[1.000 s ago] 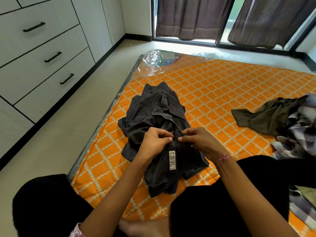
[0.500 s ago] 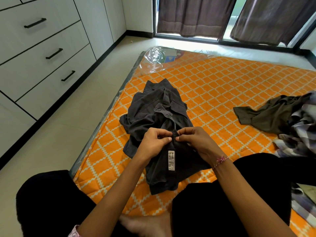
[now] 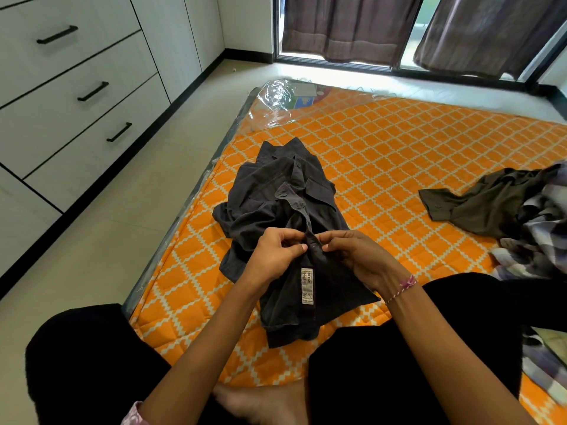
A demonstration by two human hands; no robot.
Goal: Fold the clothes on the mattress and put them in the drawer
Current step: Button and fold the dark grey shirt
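A dark grey button-up shirt [image 3: 276, 197] lies rumpled on the orange patterned mattress [image 3: 399, 154], collar pointing away from me, a white label showing near its hem. My left hand [image 3: 273, 256] and my right hand [image 3: 359, 259] both pinch the shirt's front placket at its middle, fingertips nearly touching. An olive green garment [image 3: 481, 207] and a plaid one [image 3: 540, 240] lie in a heap at the right. White drawers with black handles [image 3: 92, 92] fill the left wall, all closed.
The mattress lies on a pale tiled floor [image 3: 122, 228], with crinkled clear plastic [image 3: 279, 99] at its far left corner. Brown curtains [image 3: 352, 26] hang over a window at the back. My legs in black trousers and a bare foot [image 3: 260, 403] are at the bottom.
Both hands stay pinched on the shirt's placket, their fingers shifting slightly. The view has moved a little closer and lower.
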